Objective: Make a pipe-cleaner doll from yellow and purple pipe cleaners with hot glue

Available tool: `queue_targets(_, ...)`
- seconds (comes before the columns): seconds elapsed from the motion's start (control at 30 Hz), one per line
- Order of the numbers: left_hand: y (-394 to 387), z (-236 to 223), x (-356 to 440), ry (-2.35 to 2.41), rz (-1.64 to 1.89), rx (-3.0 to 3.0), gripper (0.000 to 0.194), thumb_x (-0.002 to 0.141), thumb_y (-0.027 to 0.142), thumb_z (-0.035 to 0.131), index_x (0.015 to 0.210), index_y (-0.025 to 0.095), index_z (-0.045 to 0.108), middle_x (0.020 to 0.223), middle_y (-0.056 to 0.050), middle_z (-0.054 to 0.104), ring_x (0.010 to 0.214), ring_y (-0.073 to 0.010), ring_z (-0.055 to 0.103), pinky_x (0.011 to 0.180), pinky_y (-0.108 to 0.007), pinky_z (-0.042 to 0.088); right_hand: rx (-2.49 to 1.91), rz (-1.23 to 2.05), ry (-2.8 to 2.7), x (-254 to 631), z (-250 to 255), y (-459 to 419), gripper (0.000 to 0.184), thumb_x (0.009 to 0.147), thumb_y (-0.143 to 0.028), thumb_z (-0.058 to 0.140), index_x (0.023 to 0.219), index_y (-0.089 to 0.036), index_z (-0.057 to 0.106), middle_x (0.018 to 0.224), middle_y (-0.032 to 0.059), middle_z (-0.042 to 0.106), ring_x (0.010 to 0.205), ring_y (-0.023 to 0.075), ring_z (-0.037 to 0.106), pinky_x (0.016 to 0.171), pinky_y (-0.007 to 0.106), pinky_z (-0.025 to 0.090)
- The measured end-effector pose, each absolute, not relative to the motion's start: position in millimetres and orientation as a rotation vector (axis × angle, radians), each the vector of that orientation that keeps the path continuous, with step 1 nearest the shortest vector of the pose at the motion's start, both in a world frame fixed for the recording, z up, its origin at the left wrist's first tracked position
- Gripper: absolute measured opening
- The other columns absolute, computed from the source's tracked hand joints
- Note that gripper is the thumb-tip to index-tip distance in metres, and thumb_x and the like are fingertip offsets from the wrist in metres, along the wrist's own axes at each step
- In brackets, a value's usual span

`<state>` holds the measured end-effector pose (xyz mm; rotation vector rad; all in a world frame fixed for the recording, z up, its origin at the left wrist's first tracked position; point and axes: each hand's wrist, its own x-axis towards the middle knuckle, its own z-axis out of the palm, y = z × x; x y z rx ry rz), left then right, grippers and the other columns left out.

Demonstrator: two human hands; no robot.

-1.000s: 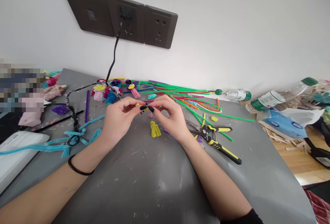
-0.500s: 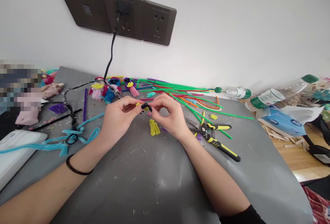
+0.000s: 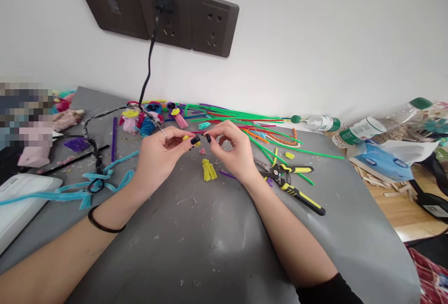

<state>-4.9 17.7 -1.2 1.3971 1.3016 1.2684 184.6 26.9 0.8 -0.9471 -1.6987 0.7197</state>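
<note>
My left hand (image 3: 161, 158) is closed in a pinch around a small yellow fuzzy pipe-cleaner piece (image 3: 186, 139), partly hidden by the fingers. Just to its right, my right hand (image 3: 231, 151) has thumb and forefinger pressed together; whatever lies between those tips is too small to make out. Below the fingertips, a yellow pipe-cleaner bundle (image 3: 209, 170), shaped like a little skirt, rests on the grey table (image 3: 196, 248). A tiny pink tuft (image 3: 202, 151) lies close to it. Black-and-yellow wire strippers (image 3: 280, 174) lie right of my right wrist, jaws towards it.
Green pipe cleaners (image 3: 241, 116) spread along the wall. Small fuzzy dolls (image 3: 149, 119) sit behind my left hand. A black cord (image 3: 149, 68) drops from the socket panel (image 3: 213, 24). At right are plastic bottles (image 3: 362, 132) and a tissue pack (image 3: 380, 160); a white device (image 3: 30, 201) is at left.
My fingertips, close together before, have parted slightly, the right ones moving a little right. The yellow piece stays in my left hand. The view has shifted slightly.
</note>
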Motion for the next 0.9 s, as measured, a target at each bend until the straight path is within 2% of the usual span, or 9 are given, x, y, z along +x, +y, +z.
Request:
queue_targets(0.23, 20.9, -4.3, -7.4, 1.309, 1.292, 1.404, 0.036, 0.075, 0.054, 0.085, 0.087, 0.021, 0.080, 0.077, -0.004, 0.074, 0.071, -0.0194, 0.066, 0.064, -0.030, 0.053, -0.870, 0.806, -1.757, 181.5, 0.8, 24.2, 0.016, 0.093, -0.021, 0.061, 0.099, -0.026, 0.076, 0.100, 0.0056, 0.071, 0.090, 0.0176, 0.068, 0.072, 0.033, 0.056)
queue_targets(0.6, 18.3, -3.9, -5.7, 1.279, 1.281, 1.372, 0.027, 0.075, 0.045, 0.086, 0.084, 0.020, 0.079, 0.077, -0.004, 0.074, 0.073, -0.0189, 0.067, 0.069, -0.030, 0.054, -0.882, 0.853, -1.720, 180.6, 4.3, 22.6, 0.009, 0.089, -0.021, 0.065, 0.086, -0.024, 0.073, 0.088, 0.0031, 0.069, 0.081, 0.0166, 0.064, 0.070, 0.033, 0.054)
queue_targets(0.77, 16.1, -2.8, -3.0, 1.288, 1.271, 1.373, 0.026, 0.076, 0.043, 0.085, 0.084, 0.020, 0.078, 0.082, -0.005, 0.076, 0.077, -0.0197, 0.068, 0.069, -0.030, 0.055, -0.902, 0.766, -1.711, 178.5, 3.7, 21.8, 0.008, 0.086, -0.018, 0.065, 0.080, -0.023, 0.069, 0.083, 0.0018, 0.067, 0.077, 0.0154, 0.060, 0.067, 0.031, 0.050)
queue_targets(0.9, 13.4, 1.5, 1.0, 1.319, 1.260, 1.375, 0.022, 0.073, 0.040, 0.083, 0.081, 0.020, 0.079, 0.078, -0.003, 0.076, 0.073, -0.0184, 0.066, 0.066, -0.029, 0.053, -0.879, 0.679, -1.707, 177.4, 1.2, 22.6, 0.010, 0.083, -0.014, 0.065, 0.076, -0.022, 0.065, 0.079, 0.0007, 0.065, 0.074, 0.0143, 0.058, 0.063, 0.029, 0.046)
